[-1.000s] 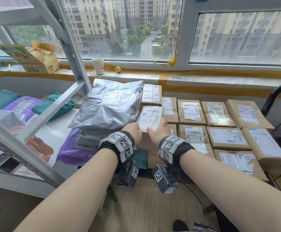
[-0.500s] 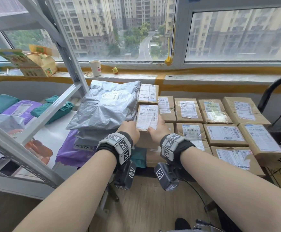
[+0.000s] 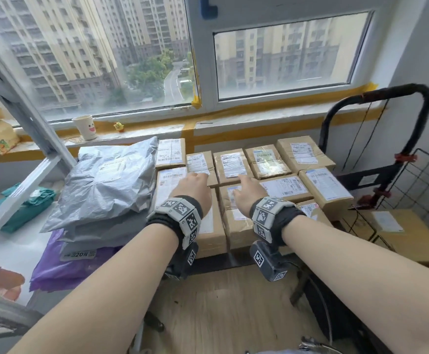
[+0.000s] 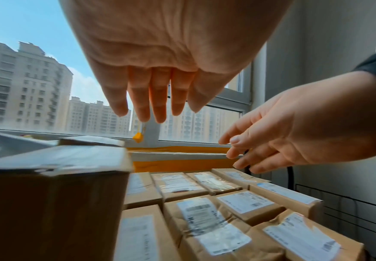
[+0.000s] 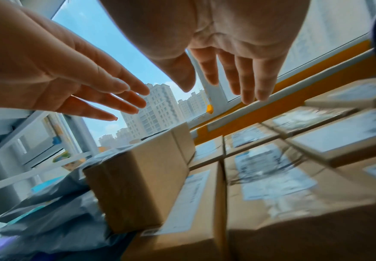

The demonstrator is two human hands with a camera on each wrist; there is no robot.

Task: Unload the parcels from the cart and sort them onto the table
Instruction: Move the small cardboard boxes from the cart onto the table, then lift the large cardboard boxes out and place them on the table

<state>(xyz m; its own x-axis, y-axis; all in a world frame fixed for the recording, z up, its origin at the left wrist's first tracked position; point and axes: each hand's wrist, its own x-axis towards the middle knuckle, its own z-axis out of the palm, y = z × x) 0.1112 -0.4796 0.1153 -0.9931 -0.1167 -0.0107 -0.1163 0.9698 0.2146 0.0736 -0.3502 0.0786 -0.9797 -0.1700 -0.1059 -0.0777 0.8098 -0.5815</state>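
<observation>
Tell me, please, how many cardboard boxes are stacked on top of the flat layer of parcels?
2: the rear box by the windowsill, and the front box just before it, beside the grey mailer. Others may be hidden.

Item: brown cardboard parcels, white labels up, which I see packed edge to edge in rows below the window. Two parcels stacked higher at left. Grey poly mailer beside them.
</observation>
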